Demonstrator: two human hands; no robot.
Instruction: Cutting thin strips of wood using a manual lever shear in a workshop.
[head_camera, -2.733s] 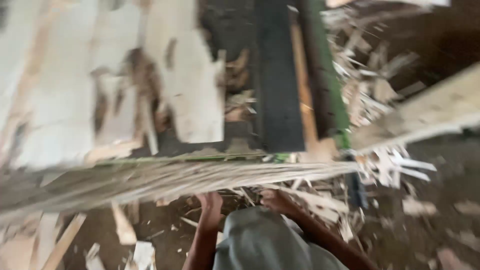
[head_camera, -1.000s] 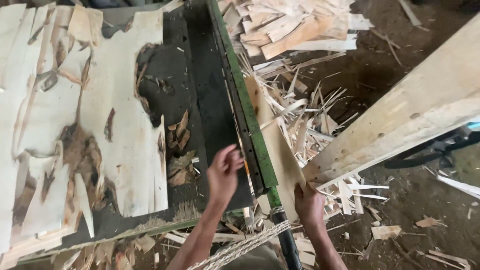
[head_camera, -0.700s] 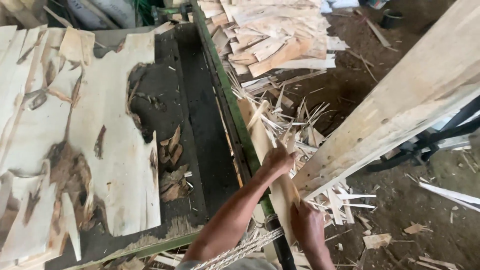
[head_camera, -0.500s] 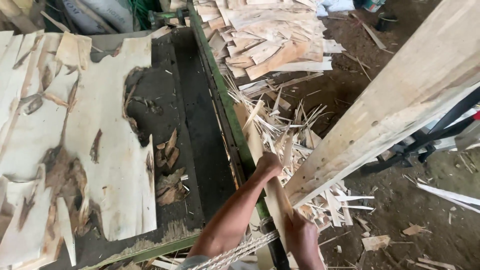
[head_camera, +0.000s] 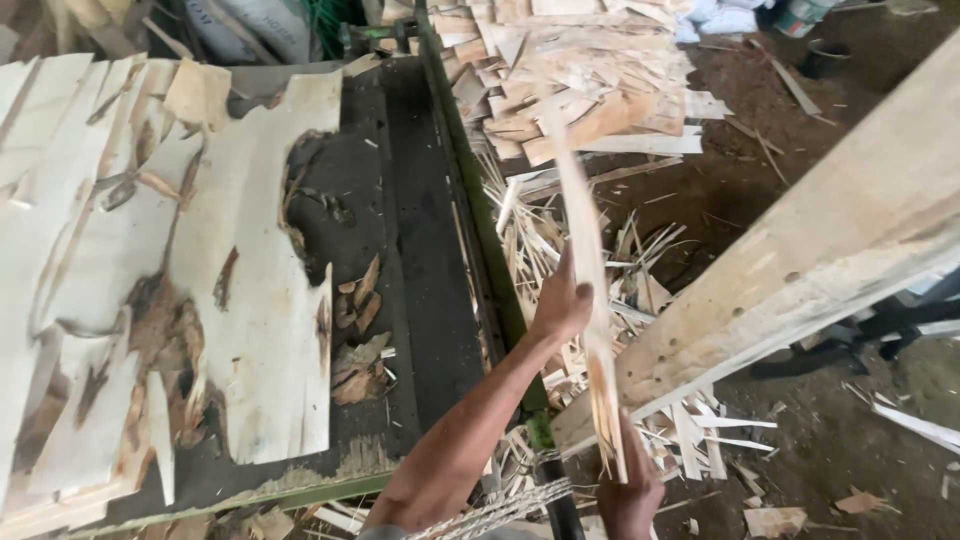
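Both hands are closed on one long veneer strip (head_camera: 590, 280): the left hand (head_camera: 562, 308) grips its middle, the right hand (head_camera: 632, 490) its near end, beside the green machine rail (head_camera: 480, 210), above scattered wood scraps (head_camera: 640, 290).

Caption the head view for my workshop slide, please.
Both hands, left hand and right hand, lift a thin veneer strip beside the green-edged machine bed.

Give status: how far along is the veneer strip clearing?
Done: a pile of stacked veneer offcuts beyond the green rail. In hand: left hand and right hand grip one long veneer strip. Left: loose splinters beside the rail, ragged veneer sheets on the bed.
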